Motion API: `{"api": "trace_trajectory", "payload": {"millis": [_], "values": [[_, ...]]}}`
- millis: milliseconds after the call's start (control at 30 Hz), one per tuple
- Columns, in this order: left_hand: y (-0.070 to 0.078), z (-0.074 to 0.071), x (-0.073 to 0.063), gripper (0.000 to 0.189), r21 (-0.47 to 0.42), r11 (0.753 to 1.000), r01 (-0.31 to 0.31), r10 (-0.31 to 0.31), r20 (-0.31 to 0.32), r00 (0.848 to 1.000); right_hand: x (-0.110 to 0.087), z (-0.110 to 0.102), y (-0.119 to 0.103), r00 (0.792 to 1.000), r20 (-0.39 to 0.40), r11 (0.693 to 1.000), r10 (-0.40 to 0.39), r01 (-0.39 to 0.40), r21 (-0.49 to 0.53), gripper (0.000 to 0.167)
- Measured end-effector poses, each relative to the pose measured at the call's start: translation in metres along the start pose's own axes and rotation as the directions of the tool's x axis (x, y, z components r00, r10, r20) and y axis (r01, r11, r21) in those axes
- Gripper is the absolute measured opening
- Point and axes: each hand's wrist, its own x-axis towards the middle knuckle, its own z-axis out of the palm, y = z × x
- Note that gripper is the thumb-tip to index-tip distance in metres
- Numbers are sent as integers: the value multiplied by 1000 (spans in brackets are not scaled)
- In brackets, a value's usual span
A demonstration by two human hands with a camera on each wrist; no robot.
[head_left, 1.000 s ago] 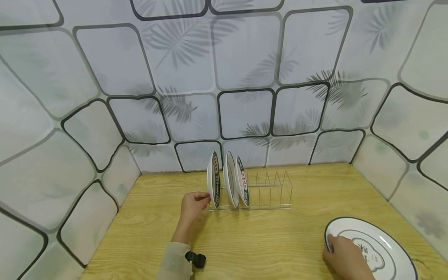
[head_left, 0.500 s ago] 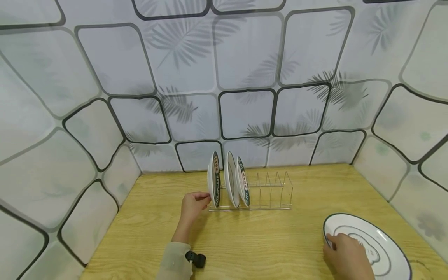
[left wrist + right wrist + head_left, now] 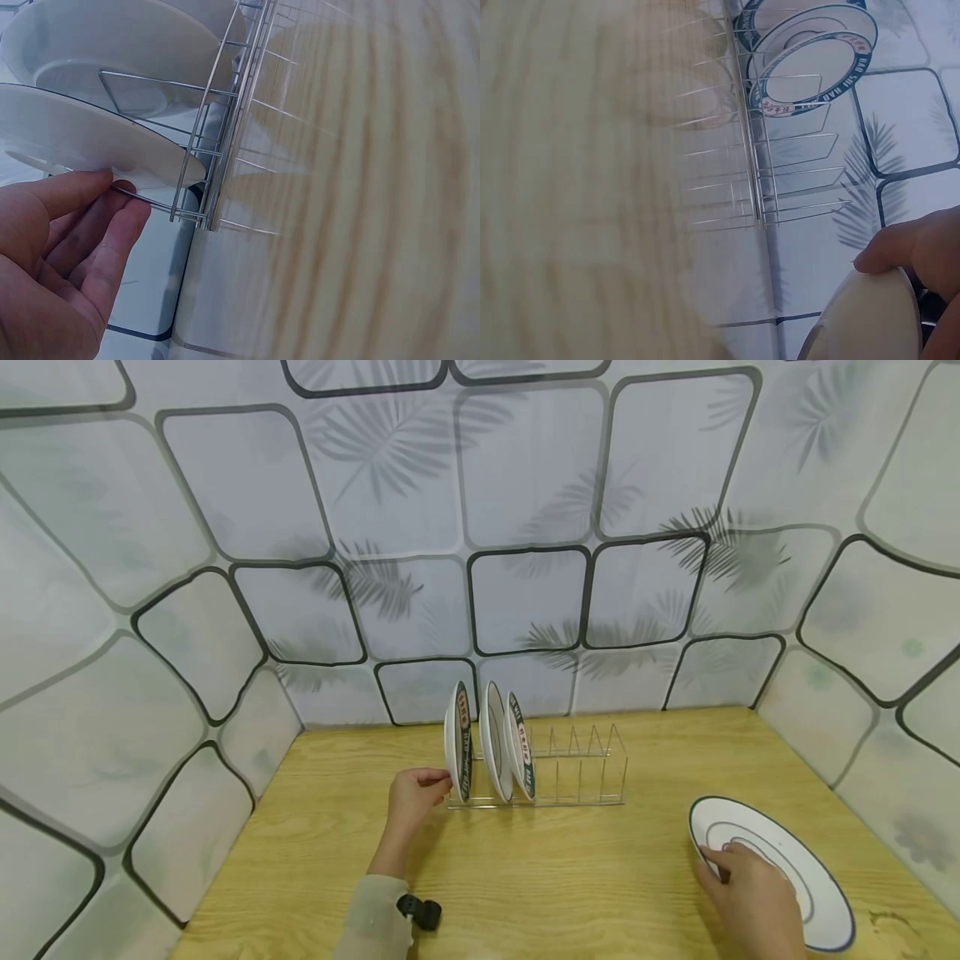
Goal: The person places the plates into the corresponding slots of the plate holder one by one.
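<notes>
In the head view, three dishes stand on edge in the left part of a wire dish rack (image 3: 577, 805): a white bowl-like plate (image 3: 451, 743), a plain plate (image 3: 487, 743) and a patterned-rim plate (image 3: 519, 752). My left hand (image 3: 412, 797) is at the rack's left end. In the left wrist view its thumb and fingertips pinch the rack's end wire, right beside the outermost plate (image 3: 90, 135). My right hand (image 3: 746, 885) grips a white oval plate (image 3: 797, 864) with a dark blue rim by its left edge, tilted, at the front right. The fingers beneath it are hidden.
The rack's right-hand slots (image 3: 802, 180) hold no dishes. A wood-grain table (image 3: 555, 877) lies under everything. Patterned wall covering (image 3: 525, 602) rises behind the rack and along both sides. A dark wrist device (image 3: 420, 912) sits at the left sleeve.
My right hand has tilted the oval plate more steeply and brought it slightly up and left. The left hand and the racked dishes have stayed in place.
</notes>
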Motion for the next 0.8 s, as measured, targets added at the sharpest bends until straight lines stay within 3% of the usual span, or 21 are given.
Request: {"api": "trace_trajectory", "payload": {"millis": [233,500,800], "values": [[-1,0,0,12,-1,1000,-6,6,-1,1000,0,1,-1,993,-118,998,19,-11,68,12],[-1,0,0,12,0,1000,3,-3,1,1000,2,-1,-4,990,-127,995,57,-46,86,11],[-2,-1,0,12,-4,1000,7,-7,7,1000,4,-1,-4,972,-234,991,5,27,132,12]]}}
